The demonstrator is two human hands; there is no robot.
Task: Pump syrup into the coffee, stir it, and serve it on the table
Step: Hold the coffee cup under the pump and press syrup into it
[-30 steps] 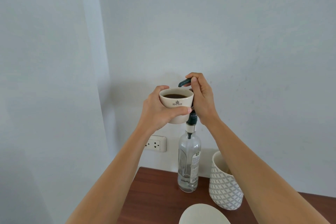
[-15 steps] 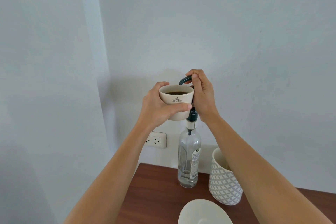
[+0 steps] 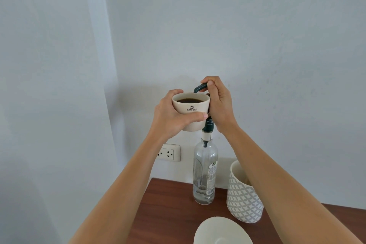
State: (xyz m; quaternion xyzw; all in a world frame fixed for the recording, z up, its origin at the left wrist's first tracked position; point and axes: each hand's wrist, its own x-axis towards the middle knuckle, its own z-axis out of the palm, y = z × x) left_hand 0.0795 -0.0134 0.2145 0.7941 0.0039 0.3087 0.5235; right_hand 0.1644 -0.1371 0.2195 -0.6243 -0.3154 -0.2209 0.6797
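Cup [image 3: 190, 112] held up at frame centre in my left hand [image 3: 172, 119], fingers wrapped round its body, thumb laid across the front below the printed logo. Coffee dark, sitting close below the rim. My right hand [image 3: 218, 105] is clenched over the dark green pump head [image 3: 201, 87]; its spout hooks down over the cup's far rim.

Change over the last second: very little. Both hands hold the same grips as before, the cup has stayed tucked under the spout, and the whole group sits a touch lower in the frame. I cannot see any syrup falling, nor tell how far the plunger has travelled. My reading: still in the pumping step; stirring and serving not begun.

Syrup bottle [image 3: 205, 172], clear glass, stands upright directly under my hands, only a little liquid visible at its base.

Surface [image 3: 168, 214]: dark reddish wood, lower part of frame. Patterned grey-and-white container [image 3: 244, 198] just right of the bottle. White saucer [image 3: 221, 232] at the bottom edge, nothing on it.

Room: plain pale wall, a wall socket [image 3: 169, 152] left of the bottle.
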